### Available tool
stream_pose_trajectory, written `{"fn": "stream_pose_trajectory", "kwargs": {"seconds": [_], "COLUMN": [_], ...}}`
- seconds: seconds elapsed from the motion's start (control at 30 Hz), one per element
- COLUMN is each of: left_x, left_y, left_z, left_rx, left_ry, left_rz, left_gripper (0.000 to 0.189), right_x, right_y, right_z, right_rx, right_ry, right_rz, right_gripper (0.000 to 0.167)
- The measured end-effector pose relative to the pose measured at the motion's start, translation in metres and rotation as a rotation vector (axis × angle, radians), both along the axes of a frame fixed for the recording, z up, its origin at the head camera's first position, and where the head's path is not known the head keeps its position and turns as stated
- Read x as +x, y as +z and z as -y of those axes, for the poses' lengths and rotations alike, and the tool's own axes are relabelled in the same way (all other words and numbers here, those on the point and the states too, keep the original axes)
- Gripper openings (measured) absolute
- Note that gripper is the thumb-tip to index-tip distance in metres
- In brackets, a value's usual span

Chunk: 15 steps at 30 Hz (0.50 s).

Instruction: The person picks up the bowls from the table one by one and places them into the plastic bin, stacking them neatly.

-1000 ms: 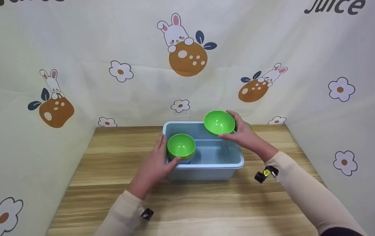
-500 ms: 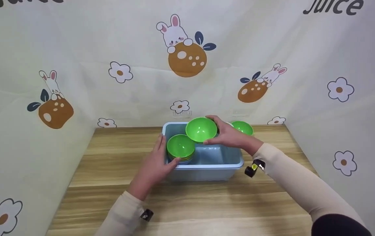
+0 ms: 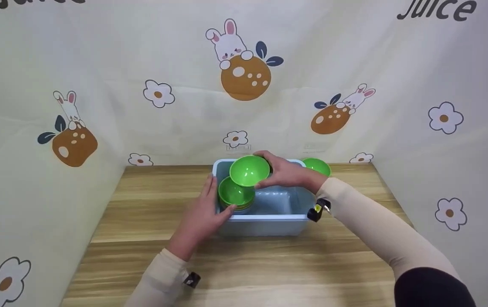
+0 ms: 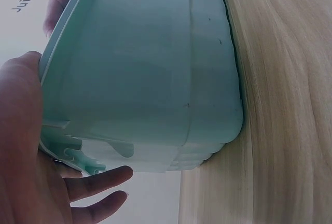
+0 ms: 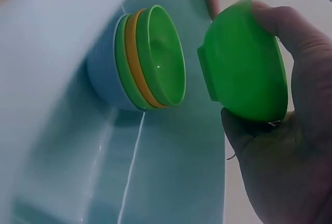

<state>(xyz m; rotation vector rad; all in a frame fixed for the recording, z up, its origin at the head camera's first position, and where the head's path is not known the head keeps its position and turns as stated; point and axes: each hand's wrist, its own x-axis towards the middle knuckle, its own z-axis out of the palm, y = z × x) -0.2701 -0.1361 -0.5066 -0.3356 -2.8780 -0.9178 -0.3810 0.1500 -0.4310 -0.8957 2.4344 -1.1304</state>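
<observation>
My right hand (image 3: 290, 174) holds a green bowl (image 3: 249, 169) by its side, thumb and fingers at opposite edges. The bowl is tilted, its inside toward the head camera, close over a stack of nested bowls (image 3: 235, 197) at the left end of a light blue plastic tub (image 3: 269, 217). In the right wrist view the stack shows a green bowl (image 5: 168, 58) on top, then an orange bowl (image 5: 136, 60), another green one and a blue bowl (image 5: 104, 71) lowest. My left hand (image 3: 197, 217) grips the tub's front left corner, thumb over the rim, fingers along the outside.
Behind the tub's right end stands another green bowl (image 3: 318, 166), partly hidden by my right arm. The tub rests on a wood-grain table (image 3: 244, 268). A printed cloth (image 3: 184, 123) walls the table at the back and both sides.
My right hand has carried the green bowl leftward and slightly down, from the tub's back right to over the stack. My left hand stays in place at the tub.
</observation>
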Motion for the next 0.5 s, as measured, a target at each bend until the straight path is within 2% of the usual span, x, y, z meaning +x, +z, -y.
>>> {"fn": "stream_pose_trajectory", "kwargs": {"seconds": [0.23,0.4,0.5], "left_x": [0.001,0.002,0.002], "left_y": [0.002,0.002,0.002], "left_z": [0.001,0.0,-0.001], "left_rx": [0.008,0.011,0.021], "left_ry": [-0.001,0.014,0.014], "left_rz": [0.009,0.029,0.016], "left_gripper": [0.117,0.111,0.109], "right_x": [-0.011,-0.016,-0.018], "right_y": [-0.003,-0.004,-0.007], "right_z": [0.01,0.018,0.021], "right_rx": [-0.031,0.017,0.047], "right_ry": [0.074,0.101,0.118], "right_rz": [0.037,0.025,0.008], "right_gripper": [0.098,0.102,0.104]}}
